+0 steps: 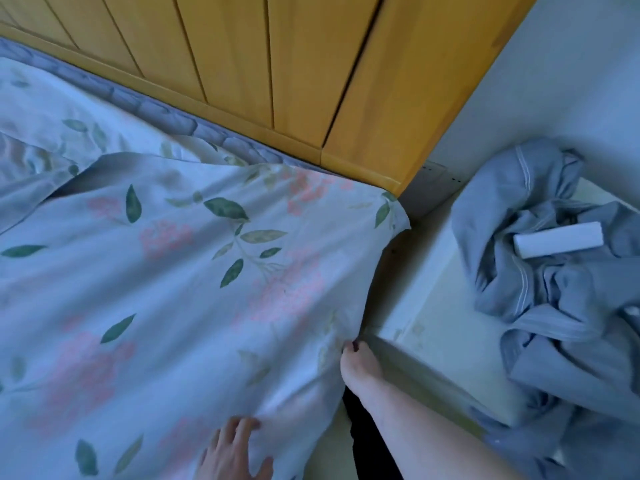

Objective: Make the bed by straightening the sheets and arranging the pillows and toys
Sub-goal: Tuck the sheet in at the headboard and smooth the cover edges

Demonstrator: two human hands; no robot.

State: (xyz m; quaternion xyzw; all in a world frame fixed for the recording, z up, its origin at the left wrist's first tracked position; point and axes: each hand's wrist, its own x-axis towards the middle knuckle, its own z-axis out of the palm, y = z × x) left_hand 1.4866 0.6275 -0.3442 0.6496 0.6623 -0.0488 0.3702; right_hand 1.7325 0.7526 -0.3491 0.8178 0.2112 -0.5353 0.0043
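Observation:
A pale floral sheet (194,278) with green leaves and pink blossoms covers the bed and hangs over its right side. My right hand (356,365) pinches the sheet's hanging edge at the bed's right side; its fingers are mostly hidden behind the fabric. At the bottom of the view, my left hand (232,452) lies flat on the sheet near the edge with fingers spread. A grey quilted mattress edge (166,114) shows along the headboard. A fold of the sheet is turned over at upper left.
A yellow wooden headboard (277,64) runs across the top. Right of the bed stands a cream bedside cabinet (443,299) with crumpled grey-blue bedding (554,306) piled on it and a white cylinder (559,242) on top. A narrow gap separates bed and cabinet.

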